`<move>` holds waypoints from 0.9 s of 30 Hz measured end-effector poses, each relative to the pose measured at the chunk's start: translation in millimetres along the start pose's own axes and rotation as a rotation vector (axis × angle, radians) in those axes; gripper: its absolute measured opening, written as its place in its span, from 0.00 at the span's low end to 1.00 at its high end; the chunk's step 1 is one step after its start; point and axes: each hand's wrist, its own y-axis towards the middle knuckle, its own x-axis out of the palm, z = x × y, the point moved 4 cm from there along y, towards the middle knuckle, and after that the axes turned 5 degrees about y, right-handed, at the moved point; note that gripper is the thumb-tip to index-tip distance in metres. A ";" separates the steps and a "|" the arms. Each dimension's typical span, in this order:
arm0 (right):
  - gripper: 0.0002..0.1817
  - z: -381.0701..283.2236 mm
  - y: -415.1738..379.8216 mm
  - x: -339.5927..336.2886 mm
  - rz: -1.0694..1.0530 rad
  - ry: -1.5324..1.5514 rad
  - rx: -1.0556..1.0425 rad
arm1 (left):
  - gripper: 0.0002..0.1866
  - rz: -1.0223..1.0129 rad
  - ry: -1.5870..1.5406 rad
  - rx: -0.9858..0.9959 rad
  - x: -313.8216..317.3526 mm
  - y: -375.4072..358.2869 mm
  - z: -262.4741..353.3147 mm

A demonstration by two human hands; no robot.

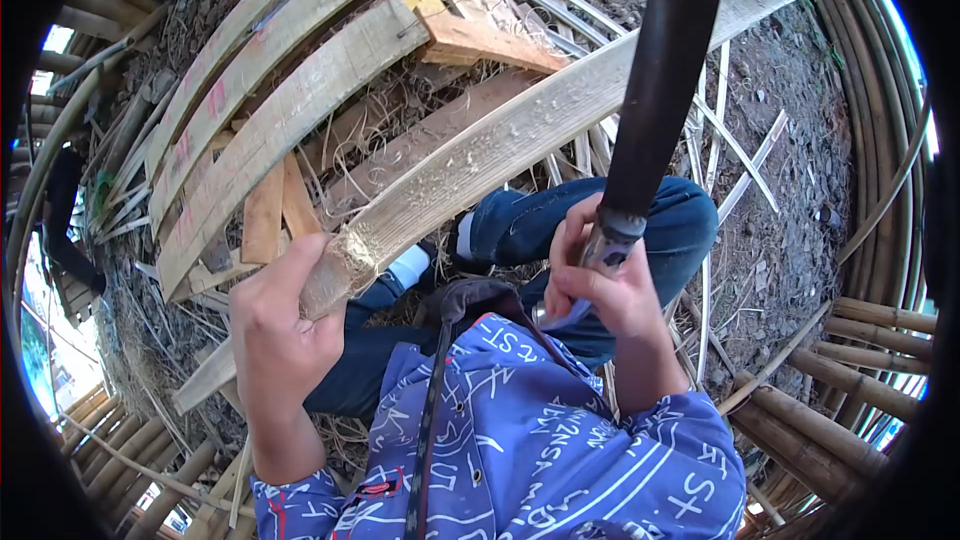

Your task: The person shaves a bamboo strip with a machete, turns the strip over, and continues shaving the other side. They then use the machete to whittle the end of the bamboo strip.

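Note:
My left hand [283, 325] is wrapped around the near end of a long split bamboo strip [490, 155], thumb on top beside a freshly cut, frayed patch. The strip slants up to the right, its pale inner face dotted with small shavings. In my right hand [605, 285] is a machete [665, 80], fingers closed around its handle. Its wide dark blade points upward and overlaps the strip in this view. Both hands are above my bent legs in blue jeans [640, 230].
A slatted wooden pallet [290, 105] lies at the upper left, with an orange-brown board [490, 45] beside it. Thin bamboo slivers [740, 155] and fibres litter the soil. Bamboo poles [800, 430] stand at the lower right, and more poles [130, 465] at the lower left.

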 end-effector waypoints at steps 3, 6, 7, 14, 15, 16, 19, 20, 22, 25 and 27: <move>0.16 -2.7 -0.3 -19.8 0.120 -0.148 -0.051 | 0.21 -0.024 0.054 -0.016 -2.8 -1.3 -1.1; 0.12 2.6 -6.1 -12.2 0.198 -0.172 -0.004 | 0.22 -0.019 0.061 0.001 6.8 6.4 2.5; 0.11 11.0 -8.5 -4.8 0.229 -0.093 0.084 | 0.22 0.017 0.024 0.023 9.8 8.3 5.9; 0.10 -1.5 -16.6 -26.0 0.321 -0.312 -0.124 | 0.23 -0.032 -0.089 -0.010 15.5 16.7 9.4; 0.10 -4.2 -12.9 -22.9 0.348 -0.231 -0.137 | 0.24 -0.015 -0.054 0.016 15.7 17.8 18.0; 0.10 -0.1 -11.8 -18.3 0.337 -0.243 -0.168 | 0.24 0.006 -0.021 0.041 15.2 18.4 24.1; 0.13 24.2 -16.1 -13.9 0.228 -0.345 -0.179 | 0.24 0.038 0.077 0.094 13.6 26.5 30.0; 0.13 19.2 -17.5 -12.5 0.132 -0.463 -0.251 | 0.24 0.038 0.079 0.102 13.6 26.8 28.3; 0.13 0.5 -18.3 -14.4 0.072 -0.608 -0.304 | 0.24 0.052 0.124 0.144 12.2 21.1 21.7; 0.10 -13.5 -21.7 -37.6 0.311 -0.476 -0.167 | 0.25 -0.030 0.110 0.057 4.0 13.1 19.7; 0.10 -26.1 -17.5 -44.0 0.393 -0.288 -0.214 | 0.26 -0.016 0.130 0.076 2.8 8.6 20.8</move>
